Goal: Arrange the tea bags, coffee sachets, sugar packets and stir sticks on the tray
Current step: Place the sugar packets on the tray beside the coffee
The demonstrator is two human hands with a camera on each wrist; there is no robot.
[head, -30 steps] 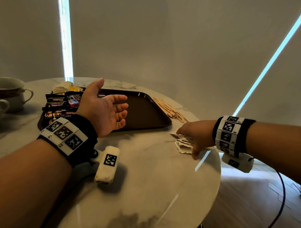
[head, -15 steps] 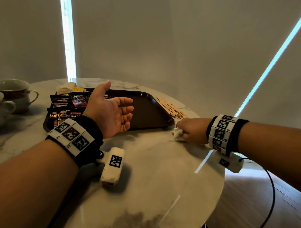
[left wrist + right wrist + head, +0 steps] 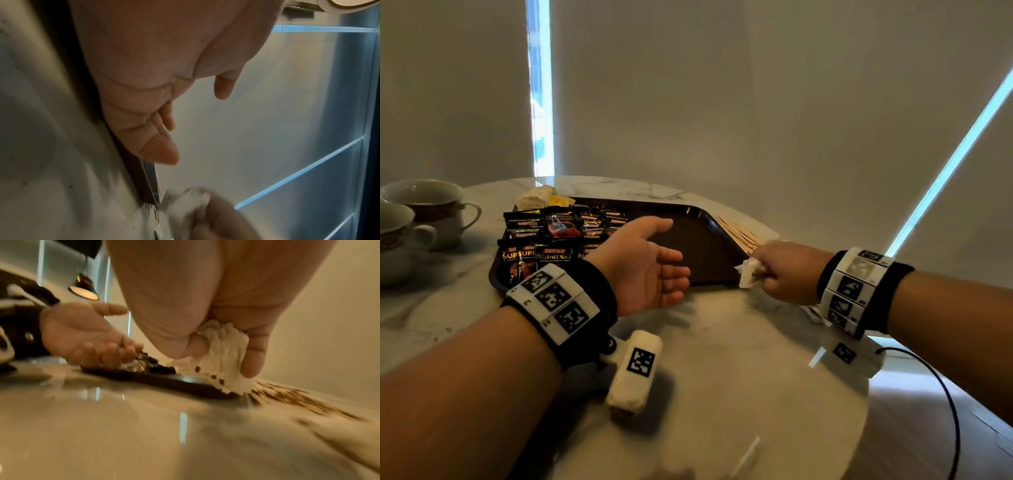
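Head view shows the coffee sachets already laid in rows on the left half of the tray, with what look like tea bags at its far left corner — too small to be sure. The right hand is clenched round a bunch of white sugar packets just off the tray's near right corner, and the left hand waits beside it, palm up, fingers loose and empty. Still to go, I judge — the packets, and the stir sticks lying on the table along the tray's right edge.
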